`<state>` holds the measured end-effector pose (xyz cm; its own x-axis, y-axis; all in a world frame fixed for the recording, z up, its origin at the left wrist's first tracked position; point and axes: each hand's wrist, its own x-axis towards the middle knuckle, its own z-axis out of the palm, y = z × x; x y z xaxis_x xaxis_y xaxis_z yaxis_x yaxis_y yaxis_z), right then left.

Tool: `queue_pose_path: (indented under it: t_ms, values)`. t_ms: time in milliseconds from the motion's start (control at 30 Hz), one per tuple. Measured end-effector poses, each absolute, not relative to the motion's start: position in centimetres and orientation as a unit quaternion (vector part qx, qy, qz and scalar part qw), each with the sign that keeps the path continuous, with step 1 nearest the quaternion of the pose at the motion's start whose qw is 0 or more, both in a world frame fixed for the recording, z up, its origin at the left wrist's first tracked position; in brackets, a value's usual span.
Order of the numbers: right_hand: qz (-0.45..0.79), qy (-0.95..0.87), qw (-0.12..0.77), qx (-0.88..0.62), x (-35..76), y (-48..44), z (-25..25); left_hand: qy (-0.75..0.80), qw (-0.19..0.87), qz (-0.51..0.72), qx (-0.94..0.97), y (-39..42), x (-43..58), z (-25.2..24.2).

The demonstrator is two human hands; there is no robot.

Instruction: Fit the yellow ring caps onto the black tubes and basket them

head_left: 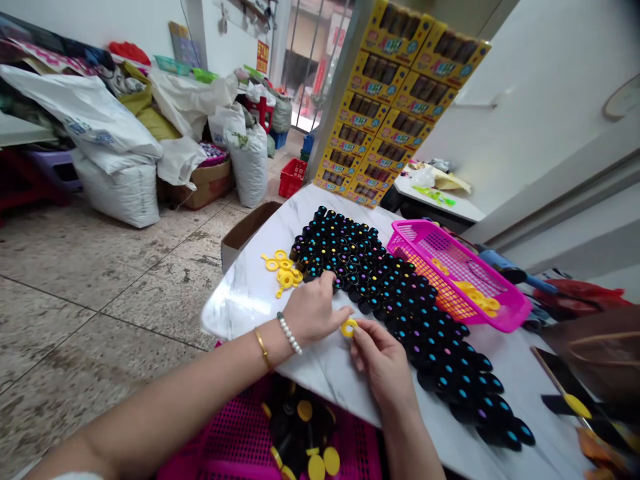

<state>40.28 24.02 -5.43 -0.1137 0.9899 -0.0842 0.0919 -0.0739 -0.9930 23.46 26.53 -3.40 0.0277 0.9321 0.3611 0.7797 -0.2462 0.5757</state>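
My left hand (313, 308) and my right hand (381, 360) meet over the white marble table (240, 303), both pinching one small yellow ring (349, 327) between their fingertips. The left wrist wears a pearl bracelet and a gold bangle. Just beyond the hands lies a dense bed of several small black caps with coloured dots (395, 293), running from the table's far side to the near right. A small pile of yellow rings (283, 269) lies left of the caps.
A pink mesh basket (505, 313) with yellow rings sits right of the caps. Another pink basket (240, 440) with black and yellow parts rests below the table edge. Stacked yellow boxes (395, 100) stand behind. Sacks and cartons crowd the floor at left.
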Motion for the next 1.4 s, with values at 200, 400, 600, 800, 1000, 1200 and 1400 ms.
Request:
queue_pose_path:
  t_ms: [200, 400, 600, 800, 1000, 1200, 1400]
  values:
    - [0.514, -0.551, 0.41, -0.514, 39.7, 23.5, -4.7, 0.619, 0.014, 0.216, 0.755, 29.1, 24.0, -3.4]
    - [0.512, -0.525, 0.458, -0.503, 39.8, 23.7, -5.2, 0.589, -0.009, 0.23, 0.775, 28.6, 24.1, -3.4]
    - [0.551, -0.445, 0.526, -0.471, 40.4, 24.2, -5.7, 0.55, 0.083, 0.289, 0.779, 25.2, 23.2, -4.1]
    - [0.581, -0.453, 0.466, -0.49, 40.5, 25.3, -4.8, 0.567, 0.17, 0.294, 0.75, 23.3, 22.9, -5.5]
    - [0.529, -0.567, 0.371, -0.511, 39.6, 26.5, -3.0, 0.563, 0.179, 0.28, 0.757, 23.8, 22.9, -5.2]
    - [0.599, -0.513, 0.336, -0.515, 40.1, 26.3, -2.7, 0.554, 0.191, 0.281, 0.76, 23.6, 22.7, -5.1]
    - [0.584, -0.503, 0.371, -0.518, 39.6, 26.3, -3.9, 0.554, 0.18, 0.278, 0.764, 23.5, 22.8, -5.0]
